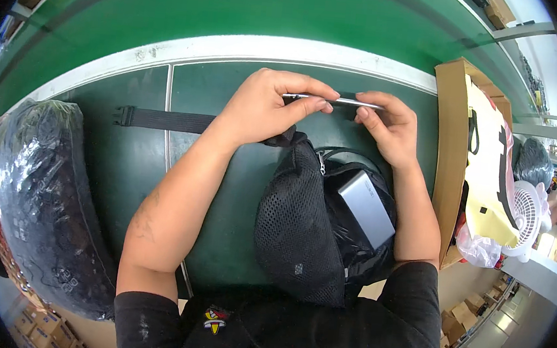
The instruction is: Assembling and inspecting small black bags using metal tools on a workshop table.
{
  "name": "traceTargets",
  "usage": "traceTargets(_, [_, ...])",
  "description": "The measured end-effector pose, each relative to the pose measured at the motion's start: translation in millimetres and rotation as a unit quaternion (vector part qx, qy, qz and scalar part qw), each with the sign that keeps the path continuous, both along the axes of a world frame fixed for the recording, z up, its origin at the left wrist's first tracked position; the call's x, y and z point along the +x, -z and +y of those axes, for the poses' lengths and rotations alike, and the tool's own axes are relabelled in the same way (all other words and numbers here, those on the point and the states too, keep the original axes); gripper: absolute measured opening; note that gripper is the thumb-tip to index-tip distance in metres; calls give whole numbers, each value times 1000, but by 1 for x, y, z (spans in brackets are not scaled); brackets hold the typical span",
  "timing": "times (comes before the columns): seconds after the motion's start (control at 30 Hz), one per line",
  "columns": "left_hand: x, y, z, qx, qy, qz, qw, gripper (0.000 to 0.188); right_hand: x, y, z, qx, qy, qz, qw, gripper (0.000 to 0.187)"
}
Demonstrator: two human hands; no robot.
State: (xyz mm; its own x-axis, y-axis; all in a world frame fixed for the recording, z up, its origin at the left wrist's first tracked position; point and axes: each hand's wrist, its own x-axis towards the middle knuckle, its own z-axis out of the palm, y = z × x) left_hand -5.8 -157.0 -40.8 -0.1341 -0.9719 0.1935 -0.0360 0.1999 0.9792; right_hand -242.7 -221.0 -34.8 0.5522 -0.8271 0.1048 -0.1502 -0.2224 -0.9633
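Above the table's middle, my left hand point(274, 104) and my right hand point(392, 125) pinch a slim silver-edged thing point(346, 101) between thumbs and fingers. It lies level and is seen edge-on, so I cannot tell its kind. Just below my hands rests a black mesh waist bag point(301, 222), its zipper open at the top. A flat grey rectangular block point(367, 209), shaped like a power bank, lies in the bag's opening over shiny black lining. From the bag a black strap point(170, 121) runs left under my left wrist to a plastic buckle point(122, 115).
A bulky clear-plastic-wrapped dark bundle point(51, 200) takes up the left side of the green table point(220, 235). On the right stands a cardboard box point(447, 162) with yellow material point(488, 166) and a white plastic basket point(525, 215). A white rail point(263, 48) edges the far side.
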Motion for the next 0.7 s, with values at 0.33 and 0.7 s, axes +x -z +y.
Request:
traceTargets(0.33, [2, -5, 1, 26, 24, 13, 999, 19, -4, -1, -1, 47, -5, -45, 998, 37])
traceTargets(0.7, [2, -6, 1, 21, 22, 12, 999, 19, -3, 4, -2, 64, -9, -107, 992, 34])
